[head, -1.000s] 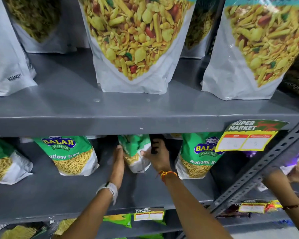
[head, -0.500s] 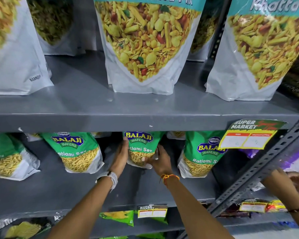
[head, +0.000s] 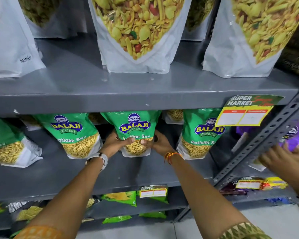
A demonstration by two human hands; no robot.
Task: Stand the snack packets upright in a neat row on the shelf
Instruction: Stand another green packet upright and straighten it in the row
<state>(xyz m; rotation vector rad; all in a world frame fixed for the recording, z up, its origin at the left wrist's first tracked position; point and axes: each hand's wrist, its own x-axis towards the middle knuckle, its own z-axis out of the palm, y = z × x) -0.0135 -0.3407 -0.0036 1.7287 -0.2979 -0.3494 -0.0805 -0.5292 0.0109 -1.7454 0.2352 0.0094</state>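
A green Balaji Ratlami Sev packet (head: 134, 125) stands upright on the grey middle shelf (head: 59, 173), label facing me. My left hand (head: 114, 144) grips its lower left side and my right hand (head: 158, 142) its lower right, thumbs pressed on the front. Matching green packets stand to the left (head: 72, 133), far left (head: 5, 145) and right (head: 200, 135), forming a row. More packets sit behind them, mostly hidden.
Large white namkeen pouches (head: 136, 35) line the upper shelf. A yellow price tag (head: 245, 112) hangs from its edge. Another person's hand (head: 280, 157) reaches past the slotted upright (head: 266, 135) at right toward purple packets (head: 297, 135). Small packets lie on the lower shelf.
The middle packet turned from sideways to label-forward and came toward the shelf front. Both my hands shifted from its sides to gripping its lower front.
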